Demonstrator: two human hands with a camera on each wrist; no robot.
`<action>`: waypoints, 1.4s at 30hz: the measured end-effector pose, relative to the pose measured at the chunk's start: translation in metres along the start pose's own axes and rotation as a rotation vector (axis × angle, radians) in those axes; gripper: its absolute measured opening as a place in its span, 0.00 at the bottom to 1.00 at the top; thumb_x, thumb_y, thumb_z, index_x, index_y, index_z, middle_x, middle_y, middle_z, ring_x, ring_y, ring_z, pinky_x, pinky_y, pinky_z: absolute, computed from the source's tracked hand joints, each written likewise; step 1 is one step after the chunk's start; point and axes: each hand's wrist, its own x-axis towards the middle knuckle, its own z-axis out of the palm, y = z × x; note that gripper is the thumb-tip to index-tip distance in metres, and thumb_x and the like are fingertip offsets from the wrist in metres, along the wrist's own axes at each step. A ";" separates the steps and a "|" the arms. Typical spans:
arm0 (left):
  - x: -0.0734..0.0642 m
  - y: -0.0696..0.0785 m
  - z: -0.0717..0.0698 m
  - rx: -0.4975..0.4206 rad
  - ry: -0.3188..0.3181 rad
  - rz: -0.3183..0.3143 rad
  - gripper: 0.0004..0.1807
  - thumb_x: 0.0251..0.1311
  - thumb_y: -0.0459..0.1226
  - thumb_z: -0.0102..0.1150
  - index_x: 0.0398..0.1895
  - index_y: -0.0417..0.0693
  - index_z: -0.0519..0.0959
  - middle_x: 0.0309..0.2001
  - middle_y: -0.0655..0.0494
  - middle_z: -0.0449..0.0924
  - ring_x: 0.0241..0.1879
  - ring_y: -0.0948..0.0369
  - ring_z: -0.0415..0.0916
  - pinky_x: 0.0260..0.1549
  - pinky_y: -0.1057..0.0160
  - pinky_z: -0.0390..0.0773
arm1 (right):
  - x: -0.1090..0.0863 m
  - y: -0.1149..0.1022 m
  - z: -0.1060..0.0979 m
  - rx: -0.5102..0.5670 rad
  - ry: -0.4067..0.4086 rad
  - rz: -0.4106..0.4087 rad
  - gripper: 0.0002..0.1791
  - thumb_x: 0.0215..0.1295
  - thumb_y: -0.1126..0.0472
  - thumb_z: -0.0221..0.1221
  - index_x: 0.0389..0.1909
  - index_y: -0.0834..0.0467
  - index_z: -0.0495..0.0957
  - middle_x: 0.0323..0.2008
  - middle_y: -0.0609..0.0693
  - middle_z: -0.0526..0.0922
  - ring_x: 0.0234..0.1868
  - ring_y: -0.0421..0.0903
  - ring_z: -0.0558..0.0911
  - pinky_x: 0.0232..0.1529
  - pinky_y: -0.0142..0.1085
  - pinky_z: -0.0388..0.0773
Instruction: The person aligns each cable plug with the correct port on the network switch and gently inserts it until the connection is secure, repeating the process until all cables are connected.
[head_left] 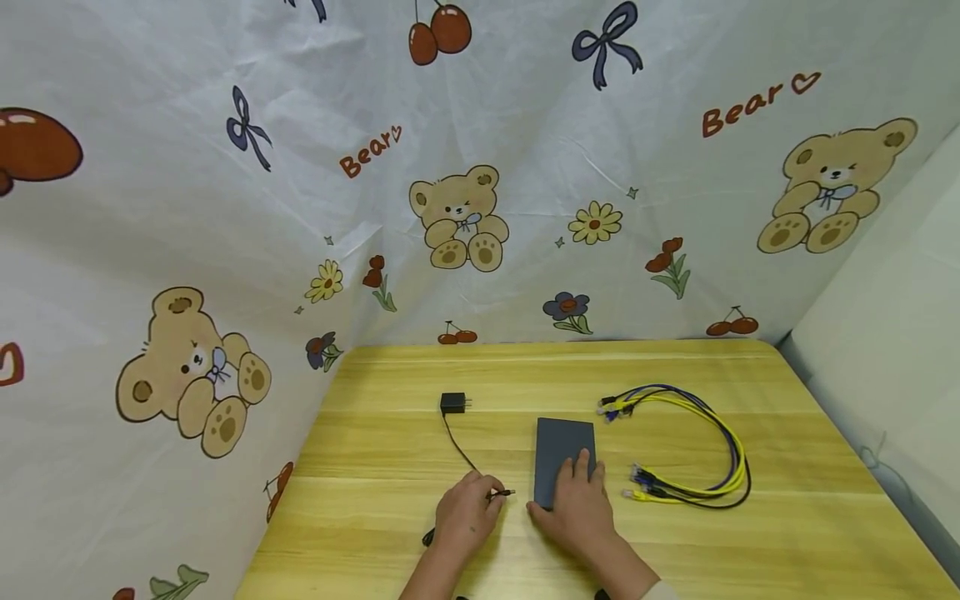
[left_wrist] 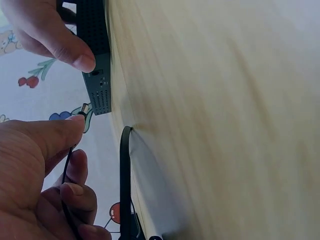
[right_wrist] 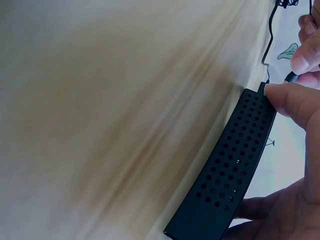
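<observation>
My left hand (head_left: 467, 512) pinches the barrel plug (left_wrist: 85, 108) of a thin black power cord between thumb and fingertips. The metal tip points toward a flat dark network switch (head_left: 564, 442), a small gap away from it. Rows of vent holes run along the switch's sides, and a small round power jack (left_wrist: 96, 73) shows right beside my right thumb. My right hand (head_left: 577, 508) holds the switch on the table, its thumb at the near left corner and its fingers across the top toward the right edge. The cord leads back to a black power adapter (head_left: 453, 403).
To the right lies a curved bundle of yellow, blue and black network cables (head_left: 735, 442). A dark coil of cord (head_left: 428, 537) sits by my left wrist. The wooden table (head_left: 375, 450) meets a bear-printed cloth (head_left: 525, 167) at its back and left.
</observation>
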 end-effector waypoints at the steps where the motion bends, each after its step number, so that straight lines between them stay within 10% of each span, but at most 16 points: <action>1: 0.000 0.000 0.001 -0.002 -0.001 0.002 0.04 0.56 0.43 0.72 0.34 0.62 0.87 0.28 0.69 0.74 0.23 0.74 0.68 0.21 0.69 0.67 | 0.000 0.000 0.000 0.006 -0.007 0.010 0.58 0.52 0.31 0.66 0.65 0.77 0.66 0.68 0.80 0.58 0.66 0.82 0.59 0.53 0.61 0.75; 42: 0.003 0.015 0.014 -0.113 -0.170 0.041 0.02 0.56 0.47 0.71 0.32 0.64 0.87 0.31 0.71 0.75 0.28 0.73 0.71 0.26 0.67 0.70 | -0.004 0.016 0.008 0.314 0.057 0.040 0.51 0.51 0.40 0.71 0.69 0.66 0.66 0.72 0.75 0.56 0.65 0.81 0.62 0.60 0.68 0.63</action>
